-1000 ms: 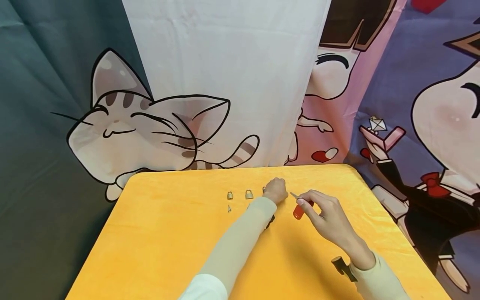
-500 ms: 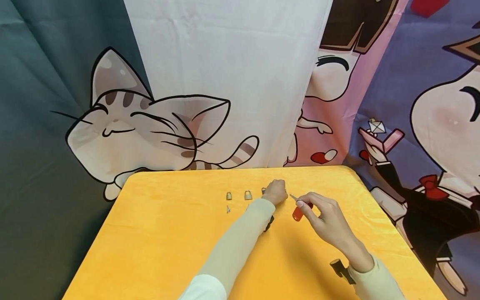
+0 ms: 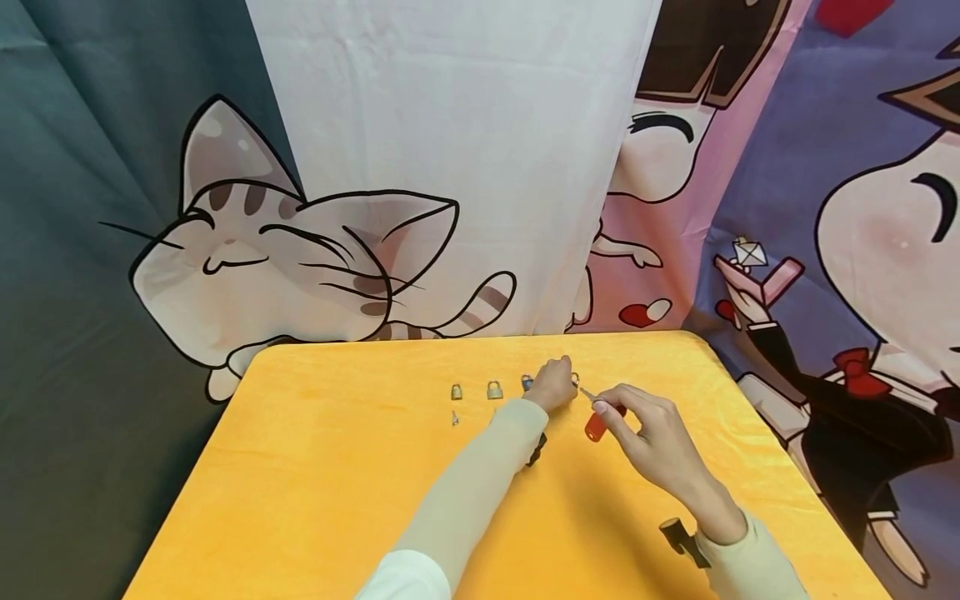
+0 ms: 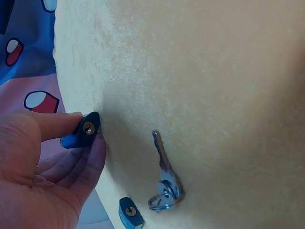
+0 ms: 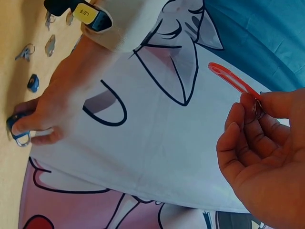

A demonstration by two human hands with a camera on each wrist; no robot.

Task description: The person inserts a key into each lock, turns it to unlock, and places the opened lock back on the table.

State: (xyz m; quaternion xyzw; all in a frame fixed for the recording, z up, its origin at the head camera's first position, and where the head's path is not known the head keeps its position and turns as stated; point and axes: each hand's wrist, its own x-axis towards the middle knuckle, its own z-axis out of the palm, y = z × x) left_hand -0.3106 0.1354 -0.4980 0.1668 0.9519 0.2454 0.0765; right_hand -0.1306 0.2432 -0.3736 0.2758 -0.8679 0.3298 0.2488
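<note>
Lock (image 4: pixel 78 138), small and blue, toward the far side of the desk (image 3: pixel 315 500), at about one o'clock from the middle of its yellow cover. Pinched between thumb and fingers of the left hand (image 3: pixel 553 385), with a round keyhole (image 4: pixel 88 128) plain in the left wrist view. Shackle (image 3: pixel 576 378) showing past the left hand at three o'clock; locked or not, impossible to tell.

At four o'clock from the left hand, and apart from it, the right hand (image 3: pixel 648 421), pinching a silver key (image 3: pixel 590 392), with a red tag (image 3: pixel 597 427) below the fingers at seven o'clock. Key tip pointing toward ten o'clock, just beside the lock in the head view; contact unclear.

On the desk, at nine o'clock from the left hand: a second blue lock (image 3: pixel 527 382), then two brass locks (image 3: pixel 494 392) in a row. Also a ringed key set (image 4: pixel 175 188) beside the second blue lock.

Step in hand, by judgement: bringing key and lock together. Next move probably calling for a steady left pinch, keyhole turned toward the key, and tip lined up straight before any push.
</note>
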